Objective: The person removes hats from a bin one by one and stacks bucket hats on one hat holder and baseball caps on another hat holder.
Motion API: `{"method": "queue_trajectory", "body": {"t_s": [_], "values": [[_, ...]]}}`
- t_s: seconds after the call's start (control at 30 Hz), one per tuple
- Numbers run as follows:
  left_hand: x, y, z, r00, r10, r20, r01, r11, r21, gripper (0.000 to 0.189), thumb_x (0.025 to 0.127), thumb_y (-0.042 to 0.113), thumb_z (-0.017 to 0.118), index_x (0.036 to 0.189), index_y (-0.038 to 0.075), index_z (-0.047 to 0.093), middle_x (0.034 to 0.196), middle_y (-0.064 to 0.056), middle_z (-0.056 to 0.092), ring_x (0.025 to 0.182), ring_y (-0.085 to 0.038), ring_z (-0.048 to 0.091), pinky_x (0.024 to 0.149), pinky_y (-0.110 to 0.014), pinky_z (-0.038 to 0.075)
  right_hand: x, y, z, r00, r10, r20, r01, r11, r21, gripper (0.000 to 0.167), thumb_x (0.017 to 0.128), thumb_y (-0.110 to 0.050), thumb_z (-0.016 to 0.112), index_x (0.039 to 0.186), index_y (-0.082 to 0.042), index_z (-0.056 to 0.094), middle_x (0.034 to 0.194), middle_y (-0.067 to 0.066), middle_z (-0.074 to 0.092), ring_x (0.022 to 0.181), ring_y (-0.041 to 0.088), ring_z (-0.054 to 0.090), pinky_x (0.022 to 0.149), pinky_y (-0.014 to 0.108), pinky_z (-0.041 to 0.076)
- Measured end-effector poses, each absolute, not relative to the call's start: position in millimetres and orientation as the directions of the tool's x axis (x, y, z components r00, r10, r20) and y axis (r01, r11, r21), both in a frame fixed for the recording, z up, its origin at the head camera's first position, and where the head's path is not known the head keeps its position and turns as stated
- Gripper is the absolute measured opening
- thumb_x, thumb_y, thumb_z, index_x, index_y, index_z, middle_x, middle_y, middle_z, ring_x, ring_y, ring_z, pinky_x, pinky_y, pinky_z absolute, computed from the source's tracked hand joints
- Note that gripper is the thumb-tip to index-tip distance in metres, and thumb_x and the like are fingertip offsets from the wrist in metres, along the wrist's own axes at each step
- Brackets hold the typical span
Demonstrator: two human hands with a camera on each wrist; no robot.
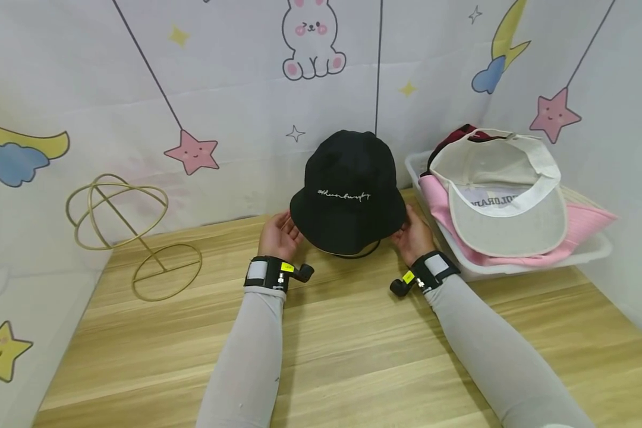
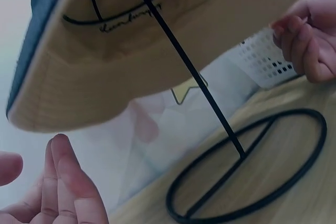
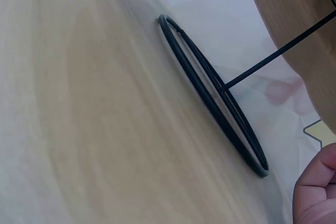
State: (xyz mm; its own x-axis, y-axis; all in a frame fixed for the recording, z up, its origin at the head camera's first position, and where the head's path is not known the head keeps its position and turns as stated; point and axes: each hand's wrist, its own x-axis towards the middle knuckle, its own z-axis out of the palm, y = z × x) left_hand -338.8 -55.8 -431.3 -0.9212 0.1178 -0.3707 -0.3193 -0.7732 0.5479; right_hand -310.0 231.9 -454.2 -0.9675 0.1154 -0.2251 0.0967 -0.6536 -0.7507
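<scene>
Evidently the left hand (image 1: 280, 236) lies loosely open at the brim, fingers nearly straight and thumb apart, with nothing gripped; its fingertips sit just under the edge. The right hand (image 1: 414, 238) is at the opposite side of the brim with fingers partly bent, though I cannot fairly tell whether it pinches the edge or only touches it.

Between them is a black cloth bucket hat (image 1: 348, 190) with white script and a tan lining, propped over a black wire hat stand (image 2: 197, 85). Its hoops reach up inside the crown, so the stand probably bears the weight and the hands need only steady the brim from both sides. The stand's broad ring base rests on the pale wooden bench (image 1: 342, 345), presumably for balance.

Further right, a white plastic basket (image 1: 500, 270) keeps other headwear together, an off-white cap (image 1: 508, 229) upturned on top. Well to the left stands a gold wire hat stand (image 1: 152, 255).
</scene>
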Motion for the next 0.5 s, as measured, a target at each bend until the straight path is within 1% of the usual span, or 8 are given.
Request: {"method": "queue_trajectory", "body": {"t_s": [0.2, 0.27, 0.43, 0.5], "values": [[-341, -56, -441, -0.909, 0.110, -0.402, -0.336, -0.765, 0.549, 0.013, 0.104, 0.018, 0.052, 0.100, 0.010, 0.062, 0.085, -0.002, 0.067, 0.077, -0.014, 0.064, 0.071, -0.027, 0.049, -309, 232, -458, -0.971, 0.103, -0.217, 0.100, -0.648, -0.755, 0.043, 0.110, -0.035, 0.039, 0.076, -0.019, 0.061, 0.062, -0.005, 0.062, 0.051, 0.010, 0.052, 0.057, 0.024, 0.041], [-340, -56, -444, -0.904, 0.105, -0.415, -0.342, -0.762, 0.550, 0.014, 0.105, 0.018, 0.051, 0.100, 0.010, 0.062, 0.086, -0.002, 0.066, 0.077, -0.014, 0.064, 0.073, -0.027, 0.048, -309, 231, -459, -0.971, 0.105, -0.215, 0.099, -0.642, -0.760, 0.042, 0.109, -0.036, 0.041, 0.076, -0.020, 0.061, 0.062, -0.006, 0.062, 0.051, 0.010, 0.053, 0.057, 0.024, 0.042], [-335, -58, -446, -0.895, 0.109, -0.432, -0.359, -0.749, 0.557, 0.015, 0.105, 0.019, 0.051, 0.102, 0.010, 0.062, 0.090, -0.002, 0.066, 0.079, -0.014, 0.063, 0.084, -0.027, 0.046, -308, 229, -460, -0.968, 0.111, -0.226, 0.107, -0.628, -0.771, 0.040, 0.108, -0.035, 0.044, 0.075, -0.020, 0.061, 0.062, -0.005, 0.062, 0.051, 0.011, 0.055, 0.057, 0.024, 0.043], [-334, -59, -446, -0.897, 0.110, -0.427, -0.361, -0.739, 0.568, 0.015, 0.105, 0.020, 0.051, 0.104, 0.010, 0.062, 0.093, -0.002, 0.066, 0.081, -0.014, 0.063, 0.087, -0.027, 0.046, -308, 230, -459, -0.967, 0.118, -0.228, 0.103, -0.634, -0.766, 0.041, 0.108, -0.034, 0.045, 0.074, -0.019, 0.061, 0.061, -0.005, 0.060, 0.051, 0.011, 0.053, 0.056, 0.024, 0.042]]}}
